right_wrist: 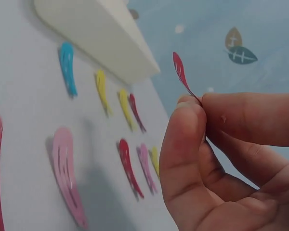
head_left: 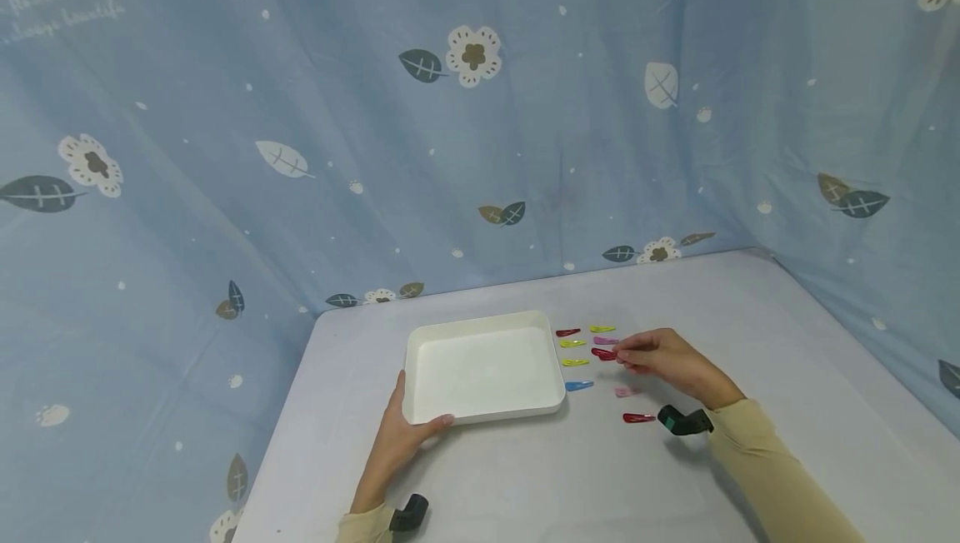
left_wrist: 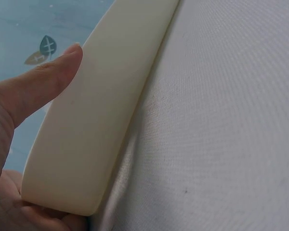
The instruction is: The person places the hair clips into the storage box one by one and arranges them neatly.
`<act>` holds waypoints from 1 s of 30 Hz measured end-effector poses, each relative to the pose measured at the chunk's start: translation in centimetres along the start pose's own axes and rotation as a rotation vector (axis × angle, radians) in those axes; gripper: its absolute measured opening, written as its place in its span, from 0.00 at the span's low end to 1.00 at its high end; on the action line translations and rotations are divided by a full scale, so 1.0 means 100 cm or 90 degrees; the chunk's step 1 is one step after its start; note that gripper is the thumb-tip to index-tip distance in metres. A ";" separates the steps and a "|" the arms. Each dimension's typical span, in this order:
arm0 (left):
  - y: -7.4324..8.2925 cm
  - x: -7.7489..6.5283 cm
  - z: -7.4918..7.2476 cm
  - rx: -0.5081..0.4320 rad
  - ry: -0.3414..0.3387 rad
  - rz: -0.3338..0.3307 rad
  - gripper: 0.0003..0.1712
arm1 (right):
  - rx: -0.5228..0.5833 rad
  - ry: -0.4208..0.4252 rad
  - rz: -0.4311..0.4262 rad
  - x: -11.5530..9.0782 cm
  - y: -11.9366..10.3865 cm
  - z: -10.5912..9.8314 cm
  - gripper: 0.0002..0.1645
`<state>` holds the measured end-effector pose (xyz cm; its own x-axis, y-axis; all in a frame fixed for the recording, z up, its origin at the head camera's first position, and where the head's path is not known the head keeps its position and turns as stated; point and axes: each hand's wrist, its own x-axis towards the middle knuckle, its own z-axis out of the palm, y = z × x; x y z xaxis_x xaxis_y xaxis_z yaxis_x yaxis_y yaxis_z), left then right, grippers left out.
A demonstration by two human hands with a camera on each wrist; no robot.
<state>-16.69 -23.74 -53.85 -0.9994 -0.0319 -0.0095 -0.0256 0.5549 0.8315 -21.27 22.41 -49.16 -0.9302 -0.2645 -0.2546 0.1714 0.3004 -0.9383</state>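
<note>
**Clasping a white tray [head_left: 486, 381] at left, pinching a raised red clip [right_wrist: 179, 70] at right**

At far left, gripping the tray's near corner with the left hand [head_left: 401, 436], with thumb against its front wall and curled fingers round its side. Just beside the tray's right wall, from front to back: a blue clip [head_left: 579, 386], a near yellow clip [head_left: 575, 362], a middle yellow clip [head_left: 573, 343] and a dark red clip [head_left: 567, 332]. Farther right: a far yellow clip [head_left: 602, 329], a back pink clip [right_wrist: 145, 166] and a flat red clip [right_wrist: 127, 163]; toward the front, a front pink clip [head_left: 626, 391] and a front red clip [head_left: 639, 418]. At far right, nipping the raised red clip between thumb and forefinger of the right hand [head_left: 663, 360], above the table [head_left: 525, 485].

Apparently at the stage of handling a single clip, not yet set down. Probably calls next for a steady, light pinch, for clearing the neighbouring clips, and for bracing the tray.
</note>
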 end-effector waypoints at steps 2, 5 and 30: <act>0.000 0.000 0.000 -0.004 0.000 0.000 0.77 | 0.011 -0.009 -0.004 0.001 -0.004 0.001 0.29; 0.000 -0.001 -0.001 -0.010 0.001 -0.004 0.77 | 0.030 -0.018 -0.004 0.003 -0.010 0.004 0.29; -0.001 -0.001 -0.001 -0.006 0.001 0.001 0.77 | 0.064 -0.030 -0.015 0.033 -0.044 0.032 0.23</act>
<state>-16.59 -23.88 -53.88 -0.9994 -0.0323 -0.0075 -0.0240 0.5466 0.8371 -24.07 17.32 -46.59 -0.9183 -0.3145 -0.2403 0.1830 0.2010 -0.9624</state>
